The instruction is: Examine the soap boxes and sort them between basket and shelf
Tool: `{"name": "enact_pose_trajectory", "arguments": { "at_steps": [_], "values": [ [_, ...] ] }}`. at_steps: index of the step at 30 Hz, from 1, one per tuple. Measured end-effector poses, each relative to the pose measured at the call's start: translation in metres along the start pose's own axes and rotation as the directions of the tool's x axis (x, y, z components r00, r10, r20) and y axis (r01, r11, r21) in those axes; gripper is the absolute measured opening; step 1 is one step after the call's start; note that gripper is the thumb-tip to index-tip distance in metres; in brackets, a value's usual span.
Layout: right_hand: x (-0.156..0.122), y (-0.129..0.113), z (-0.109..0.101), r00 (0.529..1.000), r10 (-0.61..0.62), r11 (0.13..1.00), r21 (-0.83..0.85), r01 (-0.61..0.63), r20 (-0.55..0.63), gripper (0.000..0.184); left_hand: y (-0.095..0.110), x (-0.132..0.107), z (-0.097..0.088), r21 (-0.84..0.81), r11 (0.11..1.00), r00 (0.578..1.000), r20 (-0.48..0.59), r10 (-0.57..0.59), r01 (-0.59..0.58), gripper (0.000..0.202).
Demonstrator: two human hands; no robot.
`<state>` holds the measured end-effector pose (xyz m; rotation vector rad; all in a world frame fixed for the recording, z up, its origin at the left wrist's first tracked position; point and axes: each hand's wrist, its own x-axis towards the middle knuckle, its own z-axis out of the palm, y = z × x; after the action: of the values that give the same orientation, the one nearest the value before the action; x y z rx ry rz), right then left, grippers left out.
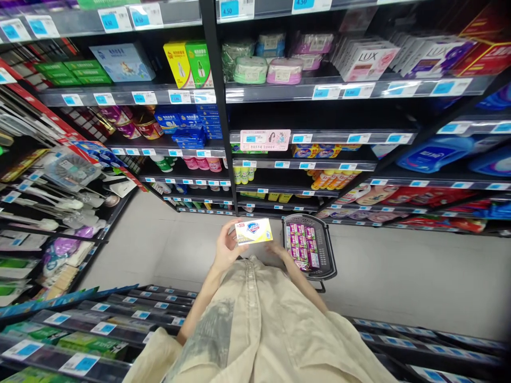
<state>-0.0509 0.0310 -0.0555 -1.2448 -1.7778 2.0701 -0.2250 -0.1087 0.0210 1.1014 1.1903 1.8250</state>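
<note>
My left hand [229, 242] is closed round the left end of a white and yellow soap box [254, 232], held in front of my waist with its printed face up. My right hand [278, 250] is just past the box's lower right corner. Its fingers are blurred and partly hidden by the box, so I cannot tell whether they touch it. Right of that hand, a dark grey shopping basket [330, 250] stands on the floor, with several purple and pink packs [303, 242] in rows inside.
Shelves ahead hold soap dishes [250, 70], white LUX soap boxes [365, 57] and blue detergent bottles [437, 154]. A rack of hanging utensils [59, 202] stands on the left. Grey floor [171, 239] runs between these shelves and another shelf unit [131, 314] close behind me.
</note>
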Motion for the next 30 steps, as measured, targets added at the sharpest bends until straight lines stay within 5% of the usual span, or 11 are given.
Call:
{"name": "enact_pose_trajectory", "arguments": {
  "at_steps": [4, 8, 11, 17, 21, 24, 26, 30],
  "values": [
    [0.012, -0.028, -0.019, 1.0, -0.004, 0.996, 0.093, 0.004, 0.003, 0.06, 0.004, 0.005, 0.0, 0.005, 1.0, 0.999, 0.037, 0.025, -0.025, 0.066],
    [-0.005, -0.076, -0.042, 0.944, -0.251, 0.962, 0.163, 0.219, 0.213, 0.064, 0.007, 0.013, -0.001, 0.061, 0.997, 0.998, 0.044, 0.039, -0.041, 0.062],
    [-0.023, -0.111, -0.052, 0.864, -0.331, 0.939, 0.046, 0.34, 0.378, 0.054, 0.007, 0.018, 0.0, 0.099, 0.995, 0.999, 0.02, 0.027, -0.029, 0.061],
    [-0.025, -0.157, -0.065, 0.826, -0.387, 0.859, -0.166, 0.484, 0.41, 0.054, 0.009, 0.034, 0.006, 0.159, 0.987, 0.998, 0.053, 0.019, -0.027, 0.055],
    [0.01, -0.203, -0.105, 0.795, -0.588, 0.713, -0.367, 0.597, 0.151, 0.048, 0.026, 0.053, 0.005, 0.372, 0.922, 0.994, 0.026, 0.105, -0.107, 0.06],
    [0.063, -0.251, -0.156, 0.631, -0.757, 0.615, -0.509, 0.602, -0.168, 0.054, 0.04, 0.061, 0.0, 0.466, 0.871, 0.982, -0.03, 0.187, -0.152, 0.052],
    [0.104, -0.281, -0.19, 0.556, -0.791, 0.586, -0.575, 0.571, -0.254, 0.056, 0.046, 0.061, -0.005, 0.491, 0.857, 0.976, -0.057, 0.212, -0.158, 0.038],
    [0.172, -0.323, -0.233, 0.573, -0.761, 0.614, -0.62, 0.488, -0.303, 0.055, 0.06, 0.055, -0.014, 0.561, 0.81, 0.966, -0.065, 0.25, -0.172, 0.019]
  ]
}}
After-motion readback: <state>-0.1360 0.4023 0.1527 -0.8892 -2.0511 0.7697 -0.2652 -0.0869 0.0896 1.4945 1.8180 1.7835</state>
